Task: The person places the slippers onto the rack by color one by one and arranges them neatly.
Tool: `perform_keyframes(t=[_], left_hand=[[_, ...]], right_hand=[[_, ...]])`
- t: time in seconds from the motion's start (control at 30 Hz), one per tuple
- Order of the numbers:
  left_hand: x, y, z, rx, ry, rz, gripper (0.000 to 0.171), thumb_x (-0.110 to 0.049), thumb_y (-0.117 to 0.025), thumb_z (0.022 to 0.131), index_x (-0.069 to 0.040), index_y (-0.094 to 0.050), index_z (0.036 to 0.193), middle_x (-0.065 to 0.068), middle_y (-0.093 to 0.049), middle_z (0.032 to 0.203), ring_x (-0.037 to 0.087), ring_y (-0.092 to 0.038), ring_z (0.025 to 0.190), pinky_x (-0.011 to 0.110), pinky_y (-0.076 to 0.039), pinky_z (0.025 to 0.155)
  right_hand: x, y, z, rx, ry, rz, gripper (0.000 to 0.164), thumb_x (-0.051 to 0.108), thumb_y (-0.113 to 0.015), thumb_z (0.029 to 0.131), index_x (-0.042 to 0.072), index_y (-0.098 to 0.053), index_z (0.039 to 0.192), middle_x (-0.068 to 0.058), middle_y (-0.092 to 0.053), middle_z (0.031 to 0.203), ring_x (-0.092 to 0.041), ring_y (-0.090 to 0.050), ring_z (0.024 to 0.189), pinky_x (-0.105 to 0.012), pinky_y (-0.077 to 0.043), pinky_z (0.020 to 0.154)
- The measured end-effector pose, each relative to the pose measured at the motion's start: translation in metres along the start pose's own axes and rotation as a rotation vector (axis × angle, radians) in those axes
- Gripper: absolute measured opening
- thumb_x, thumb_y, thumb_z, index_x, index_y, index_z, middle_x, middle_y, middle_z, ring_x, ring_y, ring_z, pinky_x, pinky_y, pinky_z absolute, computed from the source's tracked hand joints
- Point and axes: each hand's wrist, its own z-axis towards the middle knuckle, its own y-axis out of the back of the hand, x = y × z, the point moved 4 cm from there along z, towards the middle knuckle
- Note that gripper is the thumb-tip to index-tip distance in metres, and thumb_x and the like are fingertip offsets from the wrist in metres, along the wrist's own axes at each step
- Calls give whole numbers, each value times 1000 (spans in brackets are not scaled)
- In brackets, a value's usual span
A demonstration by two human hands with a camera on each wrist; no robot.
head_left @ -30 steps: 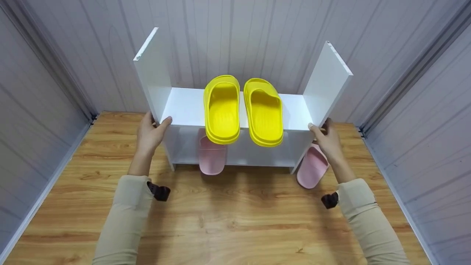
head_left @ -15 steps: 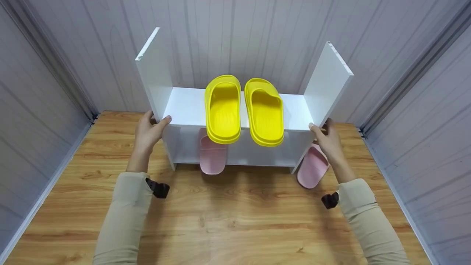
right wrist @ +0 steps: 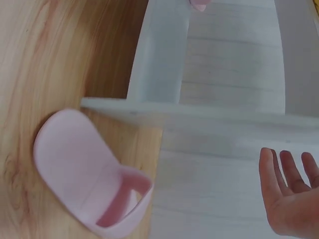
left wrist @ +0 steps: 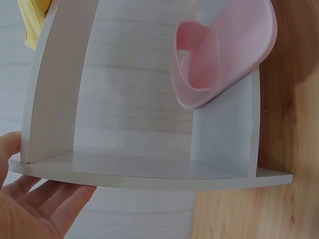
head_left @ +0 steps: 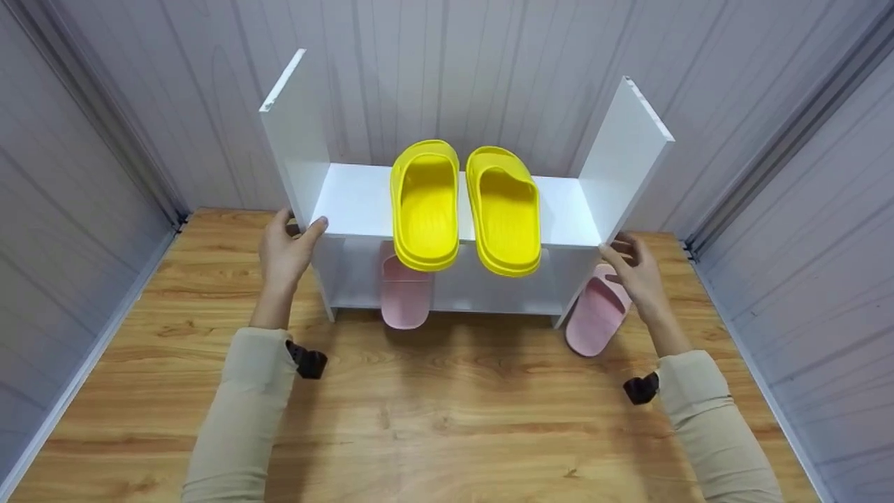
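A white two-tier shoe rack (head_left: pixel 349 202) stands against the back wall. My left hand (head_left: pixel 286 250) grips its left side panel (left wrist: pixel 149 180), thumb at the middle shelf's front edge and fingers behind the panel. Just off the right side panel (head_left: pixel 628 161) is my right hand (head_left: pixel 639 276), fingers loosely extended and holding nothing; the right wrist view shows a gap to the panel. Two yellow slippers (head_left: pixel 427 209) sit side by side on the middle shelf, heels over its edge. One pink slipper (head_left: pixel 406 297) lies on the lower shelf. Below my right hand, another pink slipper (head_left: pixel 596 318) lies on the floor.
Wood-look floor (head_left: pixel 433 412) stretches in front of the rack. Pale panelled walls (head_left: pixel 803 230) enclose the space at the back and both sides. The rack's top is open between its two upright panels.
My right hand has let go of the rack's right panel and moved slightly outward to the right. My left hand stays on the left panel. The rack and slippers keep their places.
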Motion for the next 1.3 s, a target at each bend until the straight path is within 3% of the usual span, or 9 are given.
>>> perform_keyframes(t=[0.17, 0.37, 0.5, 0.7, 0.87, 1.3], left_hand=[[2, 0, -1, -46, 10, 11, 41, -25, -63, 81, 3, -54, 110, 17, -57, 106, 24, -56, 95, 35, -47, 74], [6, -3, -3, -87, 28, 10, 44, -29, -62, 81, 2, -55, 112, 18, -58, 106, 25, -57, 95, 34, -47, 76], [7, -4, -3, -93, 28, -1, 44, -29, -62, 82, 2, -55, 112, 18, -57, 107, 26, -57, 96, 33, -47, 77], [6, -3, -3, -86, 18, 2, 45, -29, -63, 81, 3, -55, 111, 18, -58, 106, 25, -57, 95, 34, -47, 76], [5, -2, -3, -88, 13, -2, 44, -28, -64, 81, 3, -56, 110, 18, -58, 105, 25, -57, 95, 35, -47, 76], [5, -2, -3, -79, -4, -2, 42, -27, -63, 81, 4, -56, 110, 18, -58, 105, 25, -57, 94, 35, -47, 76]], right_hand=[[-24, 13, -5, 21, -17, -41, 61, 32, -56, 86, -3, -33, 130, -20, -42, 120, -24, -45, 103, -26, -45, 73], [-62, 18, -13, 22, -144, -136, 69, 34, -59, 84, -4, -28, 132, -26, -33, 128, -35, -35, 114, -41, -35, 89], [-84, 15, -17, 22, -230, -198, 74, 34, -60, 83, -6, -23, 134, -30, -24, 132, -40, -27, 118, -44, -27, 95], [-109, 10, -21, -72, -282, -263, 82, 33, -64, 80, -9, -19, 133, -34, -20, 133, -41, -21, 123, -44, -23, 98], [-123, 0, -26, -181, -361, -371, 89, 41, -66, 75, -6, -19, 134, -33, -24, 132, -44, -21, 121, -47, -18, 99], [-132, -19, -35, -246, -523, -435, 101, 48, -66, 69, 4, -7, 138, -30, -23, 132, -47, -20, 117, -57, -18, 91]])
